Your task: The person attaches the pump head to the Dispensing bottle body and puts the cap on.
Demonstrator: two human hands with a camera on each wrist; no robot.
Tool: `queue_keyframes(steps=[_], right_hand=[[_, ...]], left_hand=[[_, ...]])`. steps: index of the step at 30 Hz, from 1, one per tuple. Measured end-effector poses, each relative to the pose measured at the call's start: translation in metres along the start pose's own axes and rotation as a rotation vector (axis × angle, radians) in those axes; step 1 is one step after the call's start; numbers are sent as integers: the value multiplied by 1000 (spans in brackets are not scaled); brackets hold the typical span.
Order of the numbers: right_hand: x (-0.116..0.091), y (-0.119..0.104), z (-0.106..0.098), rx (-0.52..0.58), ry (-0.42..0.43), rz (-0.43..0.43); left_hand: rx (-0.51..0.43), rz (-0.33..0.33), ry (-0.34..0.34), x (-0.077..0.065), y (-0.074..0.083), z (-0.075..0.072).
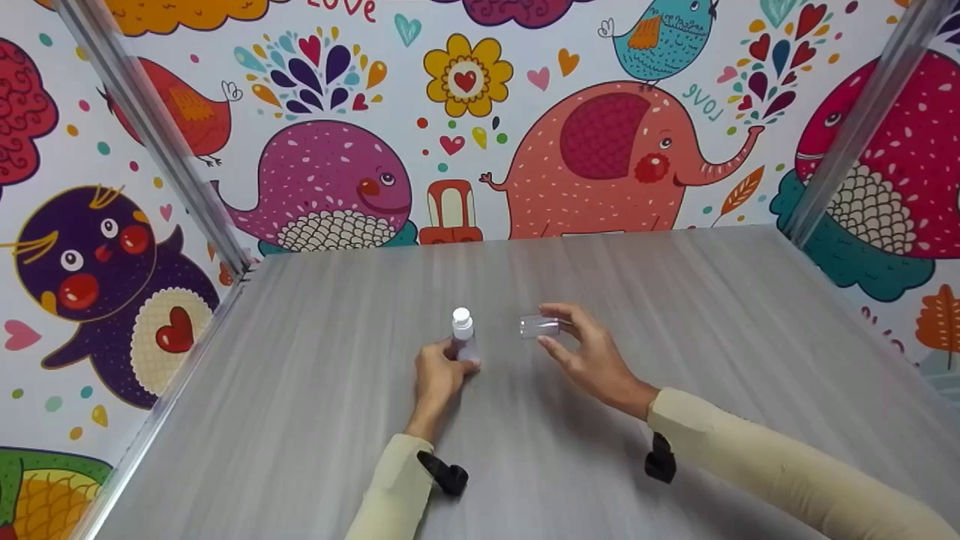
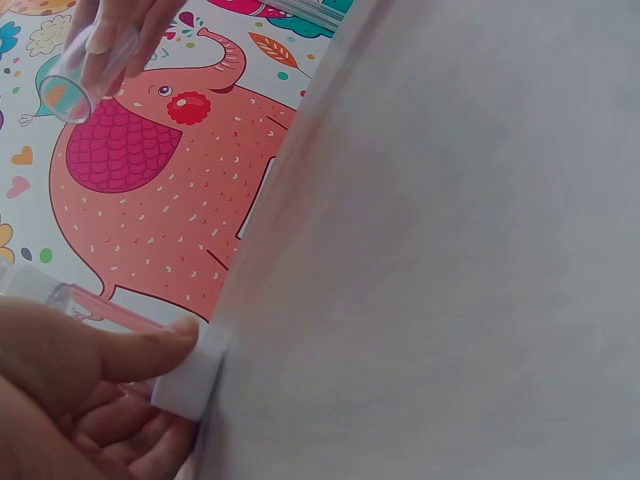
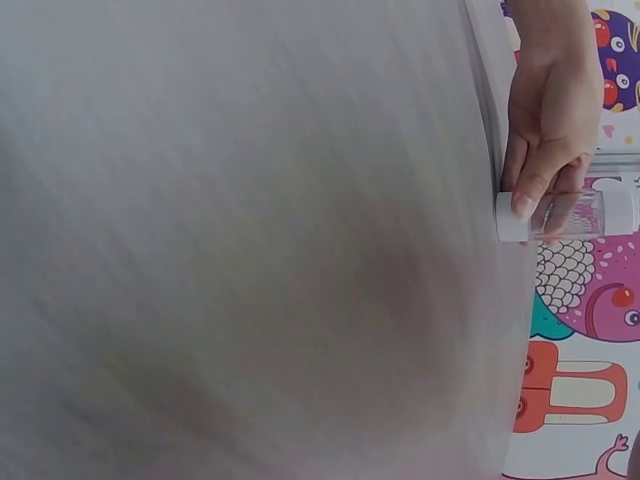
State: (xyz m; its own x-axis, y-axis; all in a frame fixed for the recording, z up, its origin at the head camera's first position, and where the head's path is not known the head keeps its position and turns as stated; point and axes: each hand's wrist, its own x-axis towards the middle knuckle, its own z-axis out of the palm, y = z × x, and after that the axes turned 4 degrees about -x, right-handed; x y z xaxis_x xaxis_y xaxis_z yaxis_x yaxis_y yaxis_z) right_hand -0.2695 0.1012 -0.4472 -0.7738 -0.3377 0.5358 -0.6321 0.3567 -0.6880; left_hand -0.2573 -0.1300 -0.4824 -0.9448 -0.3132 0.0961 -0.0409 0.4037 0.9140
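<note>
A small clear bottle (image 1: 465,346) with a white top and a white base stands upright on the table. My left hand (image 1: 439,375) grips it low down, thumb on one side and fingers on the other. Over the table to the right, my right hand (image 1: 592,358) pinches a clear, hollow cap (image 1: 536,327) between thumb and fingers. That cap is held sideways, apart from the bottle, and its open end shows in the left wrist view. The right wrist view shows the bottle's white base (image 3: 513,217) on the tabletop, with the left thumb against it.
The grey wood-grain table (image 1: 315,390) reaches back to a wall (image 1: 465,150) printed with cartoon animals. Metal posts rise at the back left (image 1: 157,142) and back right (image 1: 855,127) corners. A black strap (image 1: 444,474) sits on the left sleeve, another (image 1: 660,459) on the right.
</note>
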Motion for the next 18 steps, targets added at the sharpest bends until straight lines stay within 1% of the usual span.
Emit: queue_keyframes(steps=[4,9,14,18], right_hand=[[1,0,2,25,-7,-1],[3,-1,5,20,-1,0],[9,-3,7,30,2,-16],[14,-3,9,13,7,-32]], left_hand=[[-2,-12,-8,0,1,0],[0,-25,-7,-1,2,-1],[13,-18,-6,-1,1,0],[8,-32,-7,-1,0,0]])
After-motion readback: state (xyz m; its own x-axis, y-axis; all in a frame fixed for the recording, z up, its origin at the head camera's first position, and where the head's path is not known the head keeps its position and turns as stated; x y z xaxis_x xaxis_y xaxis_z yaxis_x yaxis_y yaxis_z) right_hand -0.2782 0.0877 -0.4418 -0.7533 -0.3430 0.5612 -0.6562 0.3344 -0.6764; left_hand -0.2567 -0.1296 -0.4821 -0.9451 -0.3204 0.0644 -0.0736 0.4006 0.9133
